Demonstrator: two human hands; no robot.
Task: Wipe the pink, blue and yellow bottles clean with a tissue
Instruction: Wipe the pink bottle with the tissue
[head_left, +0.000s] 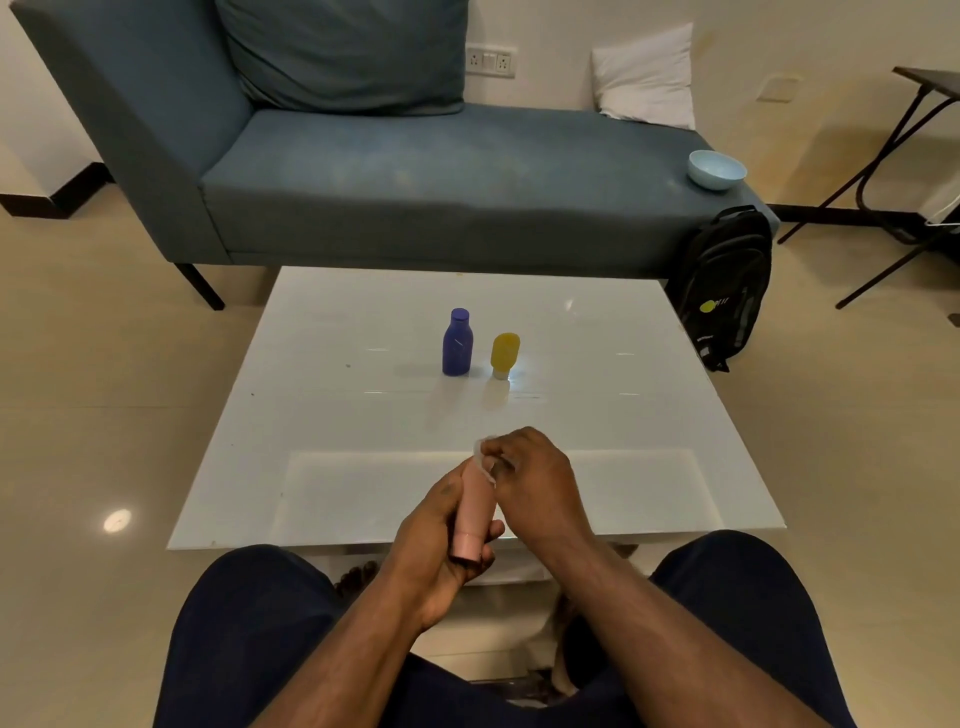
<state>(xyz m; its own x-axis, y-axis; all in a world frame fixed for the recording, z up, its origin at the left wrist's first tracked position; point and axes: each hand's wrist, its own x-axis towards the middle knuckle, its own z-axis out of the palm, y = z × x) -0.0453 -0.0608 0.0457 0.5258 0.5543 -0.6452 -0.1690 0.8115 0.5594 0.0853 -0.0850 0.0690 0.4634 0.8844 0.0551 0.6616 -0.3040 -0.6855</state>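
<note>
We see the left hand (436, 540) gripping the pink bottle (475, 512), cap end toward us. Right hand (535, 486) pinches a white tissue (484, 457) against the bottle's far end. Blue bottle (457, 343) and yellow bottle (505, 355) stand beyond both hands.

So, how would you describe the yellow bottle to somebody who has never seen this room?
Find the white table in front of the blue sofa. Two small bottles stand near its middle. The yellow bottle is the right one, shorter than the blue bottle beside it, standing on its pale cap.
</note>
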